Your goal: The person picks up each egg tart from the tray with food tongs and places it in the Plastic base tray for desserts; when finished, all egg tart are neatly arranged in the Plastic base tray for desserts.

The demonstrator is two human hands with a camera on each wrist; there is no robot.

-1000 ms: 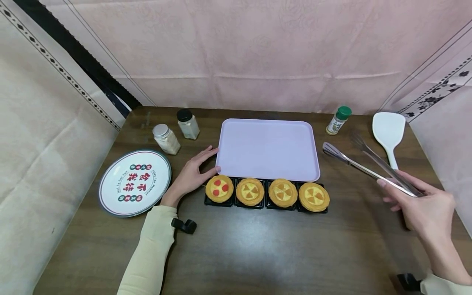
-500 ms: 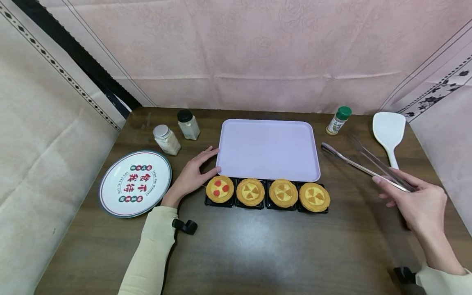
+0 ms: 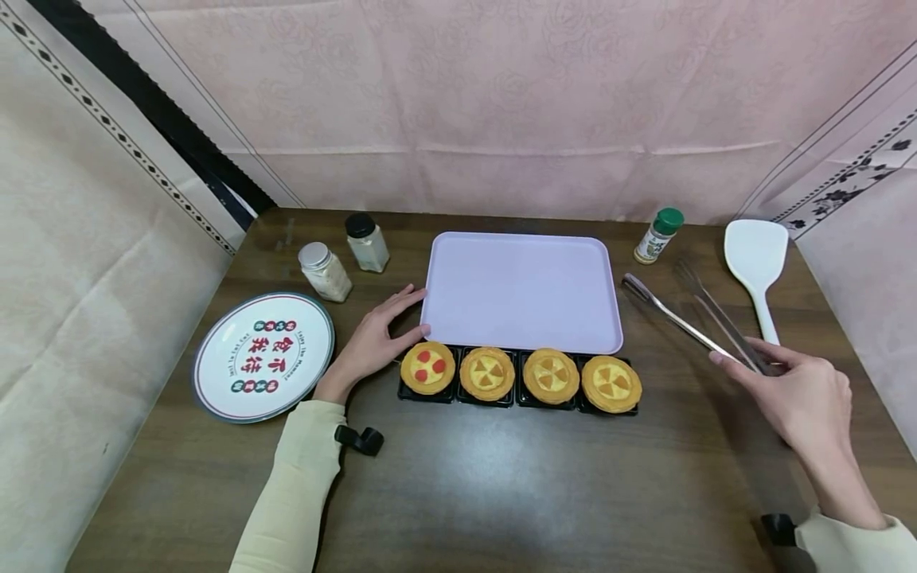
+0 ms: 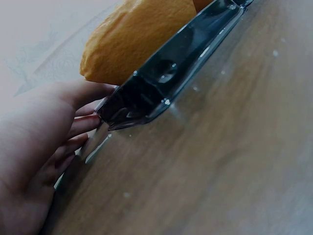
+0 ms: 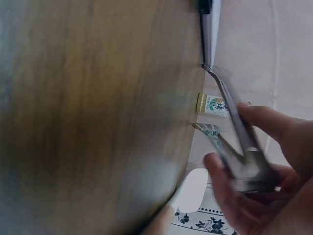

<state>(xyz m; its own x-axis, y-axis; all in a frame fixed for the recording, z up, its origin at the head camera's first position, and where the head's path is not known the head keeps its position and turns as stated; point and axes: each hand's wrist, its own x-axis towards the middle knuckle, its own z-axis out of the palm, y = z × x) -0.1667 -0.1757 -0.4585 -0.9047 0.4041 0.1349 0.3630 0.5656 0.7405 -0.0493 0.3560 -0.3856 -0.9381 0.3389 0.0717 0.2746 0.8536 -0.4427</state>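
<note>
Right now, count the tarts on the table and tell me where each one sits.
4, in a row of black trays below the pink tray: red-topped tart by the left hand, then second tart, third tart, fourth tart. None seem hidden.

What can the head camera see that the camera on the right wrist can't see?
Only the head view shows the four tarts in their black tray, the purple tray, the printed plate, two jars and the left hand. Only the right wrist view shows up close the fingers pinching the tongs near their hinge. Both show the right hand, the tongs, the green-capped bottle, the white spatula and the wooden table.
</note>
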